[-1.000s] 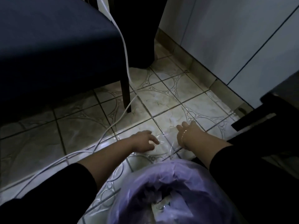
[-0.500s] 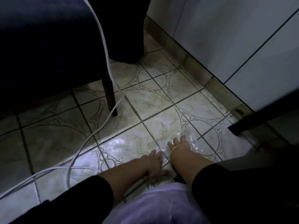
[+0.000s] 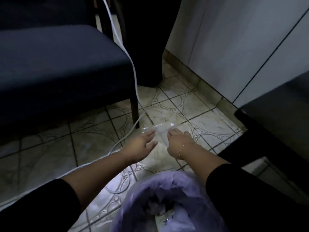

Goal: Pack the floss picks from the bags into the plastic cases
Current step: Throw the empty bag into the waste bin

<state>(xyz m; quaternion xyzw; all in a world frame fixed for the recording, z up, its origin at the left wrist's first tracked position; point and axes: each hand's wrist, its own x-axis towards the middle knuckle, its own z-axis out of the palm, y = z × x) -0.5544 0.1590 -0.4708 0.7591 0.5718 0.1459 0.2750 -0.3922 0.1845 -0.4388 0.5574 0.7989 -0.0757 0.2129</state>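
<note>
Hands at a clear bag on the tiles

Clear, crinkled, glossy bag (image 3: 158,131) lay on the patterned ceramic floor (image 3: 192,118), between both hands. At its 7 o'clock the left hand (image 3: 142,144) reached flat, fingers straight and loosely spread. At 5 o'clock the right hand (image 3: 178,141), braceleted, touched it; grip unclear. Lilac film bin-liner (image 3: 150,195) stood at 6 o'clock. No writing was legible.

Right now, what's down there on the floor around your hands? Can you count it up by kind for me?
Clear plastic bag: 1, on the tiles between the left hand and right hand
White cable: 1
Bin with purple liner: 1
Dark upholstered chair: 1
Total: 4 things. No floss picks or cases show.
</note>
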